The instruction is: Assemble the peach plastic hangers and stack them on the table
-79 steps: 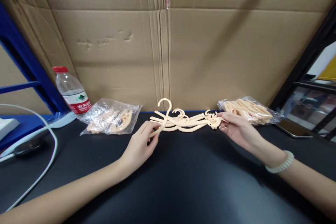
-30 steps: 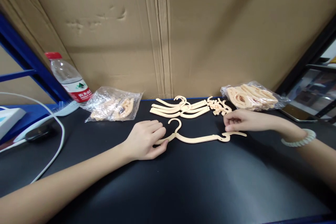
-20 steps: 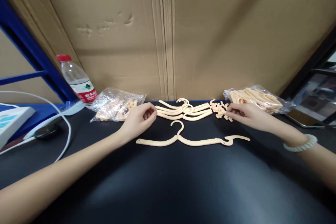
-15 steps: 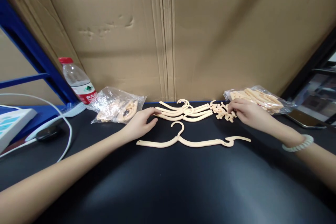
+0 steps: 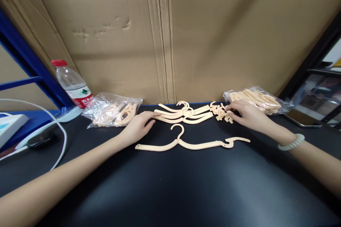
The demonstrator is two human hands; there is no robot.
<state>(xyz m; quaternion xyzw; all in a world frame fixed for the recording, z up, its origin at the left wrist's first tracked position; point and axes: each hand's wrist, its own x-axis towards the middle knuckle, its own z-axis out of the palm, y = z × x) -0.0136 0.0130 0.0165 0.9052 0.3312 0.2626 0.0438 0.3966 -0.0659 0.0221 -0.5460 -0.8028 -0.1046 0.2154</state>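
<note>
My left hand (image 5: 140, 126) rests at the left ends of several stacked cream hangers (image 5: 174, 114), thumb apart from the fingers and nothing held. My right hand (image 5: 246, 114) is at the right side of a pile of small cream hook pieces (image 5: 220, 112). Its thumb and index finger are apart, with the fingertips touching or just over the pile. In front of both hands lies one hanger (image 5: 198, 145) with its hook pointing away and a small curved piece (image 5: 229, 143) at its right end.
Two clear plastic bags of cream parts lie at the left (image 5: 113, 111) and right (image 5: 255, 99). A red-capped bottle (image 5: 73, 87), white cable (image 5: 64, 131) and black plug are at left. A phone (image 5: 302, 118) lies at right, before the cardboard wall (image 5: 221, 35).
The whole view has shifted slightly, moving most things a little left in the picture. My right hand's thumb and index finger look more apart over the small pieces.
</note>
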